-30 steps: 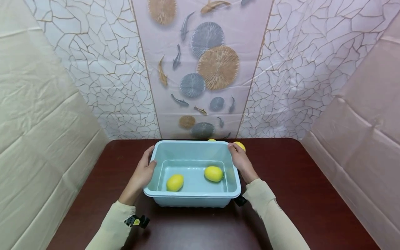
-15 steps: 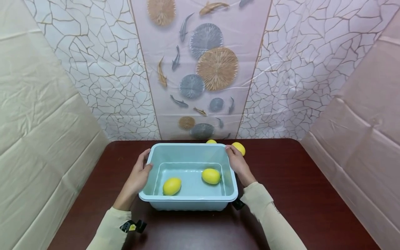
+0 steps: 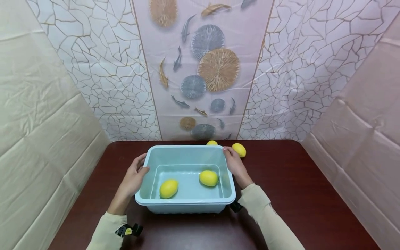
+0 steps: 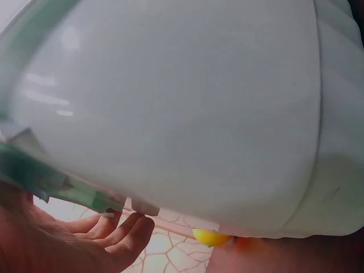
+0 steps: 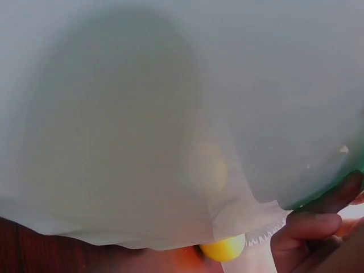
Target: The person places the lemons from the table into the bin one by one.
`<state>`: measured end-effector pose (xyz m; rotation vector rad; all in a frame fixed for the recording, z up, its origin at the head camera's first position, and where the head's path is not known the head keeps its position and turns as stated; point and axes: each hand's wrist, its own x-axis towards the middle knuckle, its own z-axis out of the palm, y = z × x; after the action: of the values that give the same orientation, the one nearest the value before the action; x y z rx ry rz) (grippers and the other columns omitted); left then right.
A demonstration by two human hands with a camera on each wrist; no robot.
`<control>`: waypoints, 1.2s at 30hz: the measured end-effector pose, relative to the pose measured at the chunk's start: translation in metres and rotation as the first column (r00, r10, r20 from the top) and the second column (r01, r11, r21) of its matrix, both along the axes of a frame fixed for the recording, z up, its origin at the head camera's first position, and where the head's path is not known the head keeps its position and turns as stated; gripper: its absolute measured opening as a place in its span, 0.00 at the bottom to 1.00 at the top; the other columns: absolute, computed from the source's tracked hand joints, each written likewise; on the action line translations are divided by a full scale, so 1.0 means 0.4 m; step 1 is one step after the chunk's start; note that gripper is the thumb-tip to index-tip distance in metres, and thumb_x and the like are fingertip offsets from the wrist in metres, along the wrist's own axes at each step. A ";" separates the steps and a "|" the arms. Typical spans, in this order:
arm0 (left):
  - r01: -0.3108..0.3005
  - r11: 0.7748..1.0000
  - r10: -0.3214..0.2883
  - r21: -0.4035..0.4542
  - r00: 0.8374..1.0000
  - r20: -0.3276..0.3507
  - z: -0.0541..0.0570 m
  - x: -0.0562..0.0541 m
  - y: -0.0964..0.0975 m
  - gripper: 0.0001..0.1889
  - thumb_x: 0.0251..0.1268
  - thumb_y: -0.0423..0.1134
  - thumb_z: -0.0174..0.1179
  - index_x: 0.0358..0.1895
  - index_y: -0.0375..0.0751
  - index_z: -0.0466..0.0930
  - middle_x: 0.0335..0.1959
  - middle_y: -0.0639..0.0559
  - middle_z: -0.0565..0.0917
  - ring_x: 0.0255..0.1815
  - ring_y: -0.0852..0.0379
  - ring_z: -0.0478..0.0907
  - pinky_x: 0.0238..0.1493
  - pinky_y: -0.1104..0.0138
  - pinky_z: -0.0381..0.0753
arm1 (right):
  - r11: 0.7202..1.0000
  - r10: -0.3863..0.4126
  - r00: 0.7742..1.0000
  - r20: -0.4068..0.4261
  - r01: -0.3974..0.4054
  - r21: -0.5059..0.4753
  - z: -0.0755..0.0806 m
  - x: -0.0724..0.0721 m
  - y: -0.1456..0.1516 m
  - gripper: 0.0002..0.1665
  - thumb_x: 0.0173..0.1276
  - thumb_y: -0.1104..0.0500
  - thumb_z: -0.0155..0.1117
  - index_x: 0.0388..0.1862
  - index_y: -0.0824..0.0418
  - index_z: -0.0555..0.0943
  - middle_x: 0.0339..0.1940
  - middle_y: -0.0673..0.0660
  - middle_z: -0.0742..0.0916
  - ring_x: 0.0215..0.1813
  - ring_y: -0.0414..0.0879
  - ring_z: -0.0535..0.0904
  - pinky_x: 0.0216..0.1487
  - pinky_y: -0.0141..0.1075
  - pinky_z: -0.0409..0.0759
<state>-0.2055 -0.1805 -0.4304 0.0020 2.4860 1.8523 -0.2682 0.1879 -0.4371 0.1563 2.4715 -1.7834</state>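
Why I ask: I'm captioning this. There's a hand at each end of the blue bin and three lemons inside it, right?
Not three: the head view shows two, the left lemon and the right lemon, inside the blue bin, with the left hand and right hand at its ends.

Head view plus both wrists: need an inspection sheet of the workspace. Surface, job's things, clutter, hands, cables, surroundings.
Surface: dark reddish-brown table, shiny at the near side.
Job's things: light blue tub holding a left lemon and a right lemon, apart.
Clutter: two lemons outside; one partly hidden behind the tub, one just past the right hand.
Hands: left hand holds the tub's left side; right hand grips its far-right rim.
Cables: nothing seen.
Surroundings: crackle-patterned backdrop with fish-printed panel; beige side walls.
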 end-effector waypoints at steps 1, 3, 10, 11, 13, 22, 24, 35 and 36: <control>-0.003 1.000 0.003 0.004 1.000 0.005 -0.002 0.001 -0.005 0.33 0.83 0.33 0.48 0.84 0.36 0.50 0.81 0.33 0.60 0.81 0.36 0.61 0.77 0.43 0.64 | 1.000 -0.006 1.000 -0.008 0.006 -0.002 -0.002 0.000 -0.004 0.29 0.89 0.45 0.39 0.75 0.62 0.71 0.74 0.64 0.75 0.71 0.59 0.70 0.76 0.57 0.65; -0.007 1.000 0.007 0.008 1.000 0.014 -0.004 0.003 -0.015 0.34 0.82 0.33 0.51 0.84 0.37 0.51 0.81 0.34 0.61 0.80 0.37 0.62 0.76 0.44 0.65 | 1.000 -0.016 1.000 -0.019 0.016 -0.009 -0.004 -0.001 -0.011 0.28 0.89 0.46 0.40 0.74 0.62 0.72 0.73 0.63 0.75 0.71 0.58 0.71 0.75 0.56 0.66; -0.013 1.000 0.014 -0.023 0.998 0.056 -0.006 0.014 -0.037 0.34 0.81 0.35 0.54 0.84 0.37 0.53 0.78 0.35 0.66 0.74 0.40 0.68 0.67 0.54 0.75 | 0.998 -0.015 1.000 -0.009 0.015 -0.063 -0.005 0.001 -0.031 0.29 0.89 0.44 0.43 0.75 0.60 0.72 0.72 0.62 0.77 0.68 0.57 0.74 0.72 0.55 0.70; -0.015 0.999 0.017 -0.035 0.998 0.062 -0.006 0.016 -0.039 0.34 0.81 0.36 0.54 0.84 0.36 0.54 0.76 0.35 0.67 0.72 0.41 0.69 0.64 0.57 0.77 | 0.998 -0.015 1.000 -0.007 0.015 -0.069 -0.005 0.000 -0.034 0.29 0.89 0.44 0.43 0.75 0.60 0.72 0.72 0.62 0.77 0.68 0.57 0.75 0.72 0.55 0.71; -0.024 0.998 0.028 -0.059 0.997 0.074 -0.005 0.019 -0.044 0.33 0.81 0.36 0.54 0.83 0.35 0.57 0.71 0.34 0.70 0.67 0.42 0.71 0.58 0.62 0.77 | 0.997 -0.018 1.000 -0.008 0.018 -0.073 -0.004 -0.002 -0.040 0.29 0.88 0.44 0.44 0.75 0.60 0.72 0.72 0.62 0.77 0.69 0.57 0.75 0.72 0.55 0.71; -0.093 0.992 0.099 -0.087 0.993 0.070 -0.005 0.029 -0.079 0.32 0.78 0.37 0.57 0.81 0.34 0.61 0.53 0.37 0.82 0.46 0.54 0.78 0.41 0.69 0.81 | 0.996 0.007 1.000 -0.018 -0.008 -0.084 -0.005 -0.012 -0.077 0.28 0.88 0.45 0.48 0.75 0.60 0.73 0.74 0.62 0.77 0.70 0.57 0.76 0.72 0.54 0.72; -0.100 0.992 0.105 -0.082 0.992 0.066 -0.006 0.031 -0.088 0.32 0.79 0.37 0.57 0.81 0.34 0.60 0.53 0.36 0.83 0.44 0.55 0.79 0.40 0.68 0.83 | 0.995 0.012 1.000 -0.008 -0.013 -0.097 -0.007 -0.010 -0.084 0.29 0.87 0.45 0.49 0.76 0.59 0.72 0.74 0.62 0.77 0.70 0.56 0.76 0.72 0.54 0.73; -0.142 0.984 0.149 -0.104 0.987 0.068 0.000 0.047 -0.151 0.32 0.82 0.40 0.55 0.82 0.35 0.60 0.59 0.33 0.82 0.44 0.60 0.81 0.41 0.71 0.84 | 0.996 0.063 0.997 -0.031 -0.065 -0.059 -0.004 0.027 -0.134 0.28 0.84 0.45 0.55 0.74 0.59 0.75 0.66 0.61 0.80 0.63 0.54 0.78 0.65 0.49 0.76; -0.144 0.983 0.152 -0.110 0.986 0.067 0.001 0.048 -0.157 0.32 0.82 0.41 0.55 0.82 0.35 0.60 0.59 0.32 0.82 0.44 0.61 0.81 0.41 0.71 0.84 | 0.996 0.066 0.997 -0.039 -0.068 -0.052 -0.003 0.031 -0.140 0.28 0.84 0.46 0.56 0.74 0.60 0.75 0.65 0.61 0.81 0.62 0.53 0.78 0.64 0.48 0.76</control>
<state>-0.1864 -0.2432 -0.4301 -0.2587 2.5921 1.7328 -0.2557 0.1317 -0.4381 0.0360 2.4207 -1.8388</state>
